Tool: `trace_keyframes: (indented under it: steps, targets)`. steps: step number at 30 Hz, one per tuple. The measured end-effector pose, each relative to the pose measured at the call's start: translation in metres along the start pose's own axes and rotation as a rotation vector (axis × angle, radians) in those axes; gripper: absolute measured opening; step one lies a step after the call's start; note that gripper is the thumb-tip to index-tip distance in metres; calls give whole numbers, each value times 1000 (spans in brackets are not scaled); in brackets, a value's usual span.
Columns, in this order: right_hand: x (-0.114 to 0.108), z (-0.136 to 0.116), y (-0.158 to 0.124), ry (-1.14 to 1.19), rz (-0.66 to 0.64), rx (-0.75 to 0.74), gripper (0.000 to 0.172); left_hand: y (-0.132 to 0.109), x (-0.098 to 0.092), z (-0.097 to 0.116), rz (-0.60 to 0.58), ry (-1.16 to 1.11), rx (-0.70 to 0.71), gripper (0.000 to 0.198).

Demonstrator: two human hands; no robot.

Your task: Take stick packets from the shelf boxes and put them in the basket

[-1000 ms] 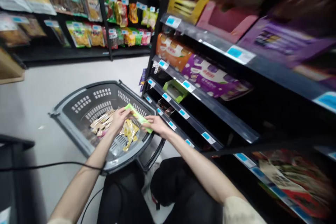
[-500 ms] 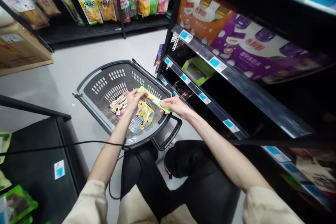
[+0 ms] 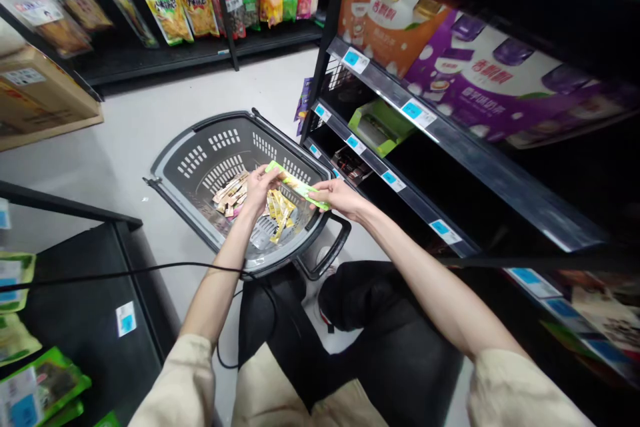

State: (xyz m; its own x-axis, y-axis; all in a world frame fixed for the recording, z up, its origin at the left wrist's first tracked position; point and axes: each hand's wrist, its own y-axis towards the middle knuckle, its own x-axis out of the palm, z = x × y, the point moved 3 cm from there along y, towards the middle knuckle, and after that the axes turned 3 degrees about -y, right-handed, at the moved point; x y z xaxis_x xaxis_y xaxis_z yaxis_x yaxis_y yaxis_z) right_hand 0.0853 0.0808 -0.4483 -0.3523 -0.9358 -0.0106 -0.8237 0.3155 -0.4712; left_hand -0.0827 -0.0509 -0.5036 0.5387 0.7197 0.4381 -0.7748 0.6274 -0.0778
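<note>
Between my two hands a long, thin green stick packet (image 3: 296, 184) is stretched out above the basket. My left hand (image 3: 261, 188) pinches its far left end, and my right hand (image 3: 336, 199) grips its right end. Below them stands a grey plastic shopping basket (image 3: 193, 203) with slotted walls. Inside lie several brown-and-beige stick packets (image 3: 231, 195) on the left and several yellow stick packets (image 3: 281, 215) on the right. The left hand partly hides the pile.
A shelf rack on the right holds orange (image 3: 390, 17) and purple multipacks (image 3: 493, 80), with a green open carton (image 3: 381, 127) lower down. Snack bags hang at the back. A cardboard box (image 3: 45, 97) stands left. A black cable (image 3: 165, 268) crosses my left forearm.
The green stick packet stays in both hands and has turned a little, showing more of its face. The view has shifted slightly; the basket's contents look the same.
</note>
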Motion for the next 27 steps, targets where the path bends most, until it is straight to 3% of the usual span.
trace_keyframes:
  steps: [2,5,8,10,13,17,27]
  targets:
    - [-6,-2,3,43,84,-20,30,0,-1,1,4,-10,-4,40]
    - [-23,-9,9,156,336,-146,38,-2,-1,1,-85,-2,-49,51]
    - [-36,-14,11,215,506,-278,40,-11,9,-5,-378,103,-191,57]
    - [-37,-14,12,198,531,-312,41,-20,17,-11,-578,191,-295,56]
    - [-28,-11,11,142,516,-308,44,-30,26,-19,-742,289,-392,56]
    - [-19,-11,9,90,493,-296,46,-31,29,-23,-808,324,-420,58]
    - [-14,-15,10,134,463,-297,49,-29,25,-25,-834,311,-402,58]
